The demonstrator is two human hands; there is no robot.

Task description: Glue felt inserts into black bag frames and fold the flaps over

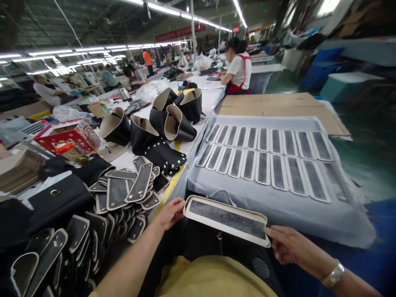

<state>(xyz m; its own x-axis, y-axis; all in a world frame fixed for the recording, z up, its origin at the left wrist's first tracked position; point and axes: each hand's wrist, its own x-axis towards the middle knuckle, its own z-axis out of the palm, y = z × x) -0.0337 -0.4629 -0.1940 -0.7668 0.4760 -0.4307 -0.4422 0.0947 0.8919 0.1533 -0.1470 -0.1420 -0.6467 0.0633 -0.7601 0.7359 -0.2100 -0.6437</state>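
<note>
A long black panel with a pale border is stretched between my two hands above my lap. My left hand pinches its left end with closed fingers. At its right end, my right hand grips the corner between thumb and fingers; a watch is on that wrist. Small metal fittings show at the panel's upper and lower edges. Two rows of similar dark panels with pale borders lie on the grey covered surface just beyond my right hand.
Left, a pile of black pieces with studs lies beside a black bag. Curved black pieces stand on the white table. A red box is at left, cardboard behind the rows. A person in white works farther off.
</note>
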